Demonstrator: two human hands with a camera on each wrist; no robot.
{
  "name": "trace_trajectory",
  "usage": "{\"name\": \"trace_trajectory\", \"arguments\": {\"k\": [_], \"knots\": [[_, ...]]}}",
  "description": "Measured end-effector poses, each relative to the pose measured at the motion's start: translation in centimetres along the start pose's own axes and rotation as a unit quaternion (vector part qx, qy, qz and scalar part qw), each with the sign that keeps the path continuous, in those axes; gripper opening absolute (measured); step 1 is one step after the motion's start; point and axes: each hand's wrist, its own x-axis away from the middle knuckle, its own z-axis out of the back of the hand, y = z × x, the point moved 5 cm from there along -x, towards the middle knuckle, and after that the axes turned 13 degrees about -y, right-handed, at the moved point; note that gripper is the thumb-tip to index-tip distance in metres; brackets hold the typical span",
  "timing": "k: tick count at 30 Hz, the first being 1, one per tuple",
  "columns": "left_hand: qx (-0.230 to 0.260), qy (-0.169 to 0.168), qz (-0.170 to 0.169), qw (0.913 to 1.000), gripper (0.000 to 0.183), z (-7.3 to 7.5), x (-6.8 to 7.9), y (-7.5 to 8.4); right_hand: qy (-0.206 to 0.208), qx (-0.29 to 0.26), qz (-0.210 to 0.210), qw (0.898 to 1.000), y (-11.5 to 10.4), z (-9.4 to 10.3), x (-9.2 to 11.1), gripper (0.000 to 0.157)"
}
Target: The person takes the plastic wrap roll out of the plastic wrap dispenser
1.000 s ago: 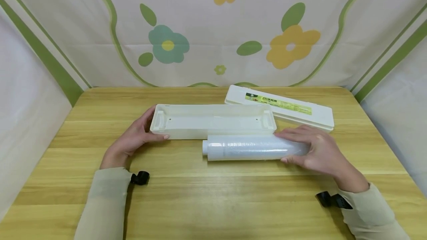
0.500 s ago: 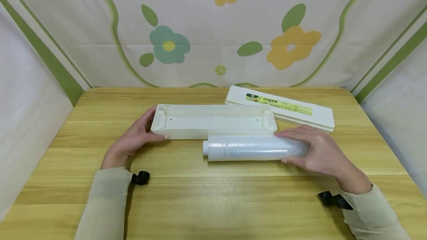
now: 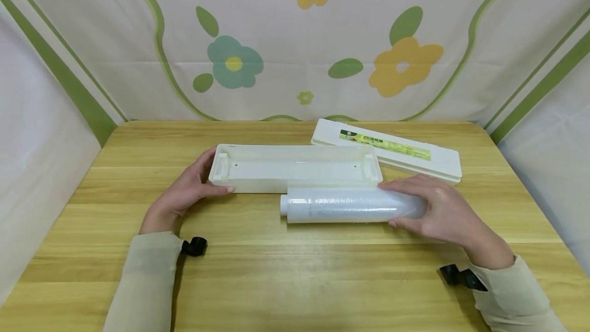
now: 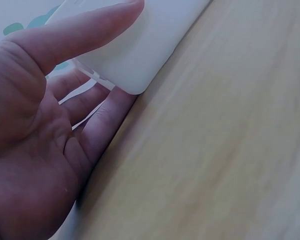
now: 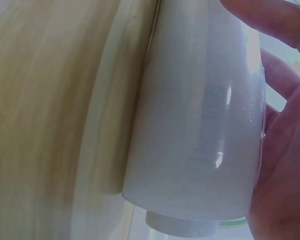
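A long white plastic box (image 3: 258, 185) stands without a cover in the middle of the table, its inside showing a small holder at each end. My left hand (image 3: 184, 188) grips its left end, thumb along the front wall and fingers behind; the left wrist view shows the thumb on the box's wall (image 4: 140, 55). Just in front of the box lies a roll of cling film (image 3: 341, 205), a white core poking out at its left end. My right hand (image 3: 438, 211) holds the roll's right end from above, fingers on the far side and thumb on the near side.
Behind and to the right lies a white lid (image 3: 392, 148) with a green and yellow label, slanted and close to the box's right end. A wooden table (image 3: 295, 281) carries everything. A flowered cloth (image 3: 295, 65) hangs at its back edge.
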Motion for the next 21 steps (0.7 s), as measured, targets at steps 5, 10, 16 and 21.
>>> {"name": "trace_trajectory", "arguments": {"k": [5, 10, 16, 21], "knots": [[-0.003, 0.009, 0.012, 0.9999, 0.103, 0.0, 0.09, 0.05, -0.001, 0.005, 0.004, 1.0, -0.02, 0.11, 0.02, 0.075], [-0.004, 0.02, 0.026, 0.9995, 0.104, 0.03, 0.2, 0.11, 0.008, 0.015, 0.023, 1.0, -0.27, 0.26, 0.08, 0.076], [-0.001, 0.033, 0.029, 0.999, 0.107, 0.08, 0.25, 0.19, 0.037, 0.032, 0.048, 0.998, -0.82, 0.6, 0.12, 0.072], [0.0, 0.04, 0.032, 0.9987, 0.108, 0.15, 0.35, 0.25, 0.054, 0.032, 0.046, 0.997, -0.91, 0.74, 0.17, 0.071]]}}
